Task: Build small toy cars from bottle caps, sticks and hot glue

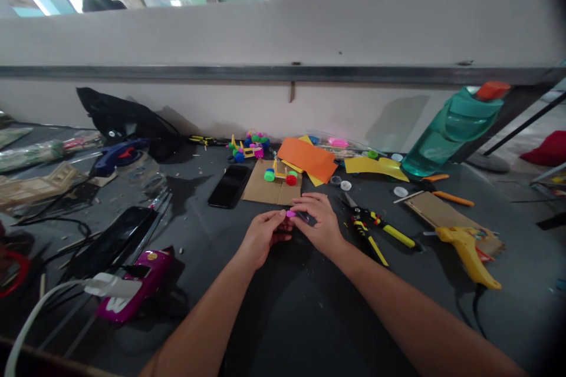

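Observation:
A small magenta lump (pixel 290 214), perhaps modelling clay, sits between the fingertips of both hands. My left hand (pixel 264 232) pinches it from the left with thumb and forefinger. From the right, the thumb and fingers of my right hand (pixel 322 221) close on the same lump. A bit of clear plastic seems to show under the right fingers, too small to make out. Just beyond the hands, a little yellow-framed model (pixel 279 172) with green and red balls stands on a cardboard piece (pixel 260 188). Orange paper (pixel 307 159) lies behind it.
Pliers (pixel 384 227), a yellow glue gun (pixel 469 250) and a leaning teal bottle (pixel 451 129) are on the right. A black phone (pixel 229 187), a purple power strip (pixel 139 288) and cables lie on the left. A low white partition (pixel 247 41) runs along the back.

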A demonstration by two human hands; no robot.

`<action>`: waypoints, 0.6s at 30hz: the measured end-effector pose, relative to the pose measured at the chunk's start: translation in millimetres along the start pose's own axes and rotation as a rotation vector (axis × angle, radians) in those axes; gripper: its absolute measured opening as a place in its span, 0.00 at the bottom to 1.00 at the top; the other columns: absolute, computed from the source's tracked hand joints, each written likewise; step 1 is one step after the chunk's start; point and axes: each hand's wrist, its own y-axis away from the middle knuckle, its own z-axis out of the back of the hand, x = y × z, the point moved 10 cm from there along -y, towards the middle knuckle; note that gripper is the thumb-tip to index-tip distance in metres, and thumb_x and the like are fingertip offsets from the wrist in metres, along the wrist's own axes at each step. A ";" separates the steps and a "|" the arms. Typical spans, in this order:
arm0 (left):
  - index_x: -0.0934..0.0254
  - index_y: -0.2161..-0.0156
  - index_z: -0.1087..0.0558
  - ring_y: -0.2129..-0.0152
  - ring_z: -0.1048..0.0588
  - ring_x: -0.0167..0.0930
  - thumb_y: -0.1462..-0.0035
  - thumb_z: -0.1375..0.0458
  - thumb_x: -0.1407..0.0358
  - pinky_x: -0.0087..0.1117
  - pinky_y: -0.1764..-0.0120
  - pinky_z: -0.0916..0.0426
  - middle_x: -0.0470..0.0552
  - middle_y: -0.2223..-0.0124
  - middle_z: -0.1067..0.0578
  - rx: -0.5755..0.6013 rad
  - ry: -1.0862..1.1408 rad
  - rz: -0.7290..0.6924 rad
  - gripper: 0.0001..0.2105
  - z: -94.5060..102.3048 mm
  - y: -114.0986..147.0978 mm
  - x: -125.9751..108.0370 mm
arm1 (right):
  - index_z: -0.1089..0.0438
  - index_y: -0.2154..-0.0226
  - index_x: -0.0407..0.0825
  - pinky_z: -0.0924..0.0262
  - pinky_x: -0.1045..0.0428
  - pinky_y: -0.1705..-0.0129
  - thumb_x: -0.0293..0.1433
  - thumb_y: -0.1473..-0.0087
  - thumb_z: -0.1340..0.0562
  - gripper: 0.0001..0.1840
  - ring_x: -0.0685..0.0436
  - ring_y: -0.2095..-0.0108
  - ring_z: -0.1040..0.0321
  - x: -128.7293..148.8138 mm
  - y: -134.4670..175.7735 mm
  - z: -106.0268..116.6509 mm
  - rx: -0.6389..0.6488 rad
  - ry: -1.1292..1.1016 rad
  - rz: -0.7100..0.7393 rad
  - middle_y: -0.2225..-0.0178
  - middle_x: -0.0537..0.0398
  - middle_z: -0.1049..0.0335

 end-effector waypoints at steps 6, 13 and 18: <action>0.69 0.70 0.26 0.76 0.29 0.26 0.55 0.36 0.60 0.26 0.74 0.31 0.50 0.72 0.27 0.002 -0.014 -0.002 0.12 0.2 -0.7 2.2 | 0.28 0.67 0.54 0.42 0.41 0.50 0.34 0.50 0.37 0.05 0.42 0.54 0.36 2.1 0.1 -2.4 0.023 -0.001 0.012 0.61 0.54 0.26; 0.69 0.70 0.25 0.76 0.29 0.26 0.56 0.35 0.59 0.27 0.75 0.31 0.50 0.72 0.27 0.009 -0.001 -0.004 0.13 -1.6 -0.4 0.5 | 0.28 0.66 0.54 0.41 0.42 0.50 0.34 0.50 0.37 0.06 0.42 0.54 0.36 1.4 0.2 -2.6 0.019 -0.015 0.007 0.61 0.54 0.26; 0.68 0.70 0.25 0.75 0.29 0.26 0.57 0.34 0.60 0.26 0.74 0.31 0.50 0.72 0.26 -0.008 0.006 -0.003 0.12 0.9 0.0 0.5 | 0.27 0.66 0.54 0.40 0.41 0.51 0.34 0.50 0.37 0.06 0.42 0.54 0.36 1.0 0.3 -0.7 0.001 -0.019 0.009 0.61 0.55 0.26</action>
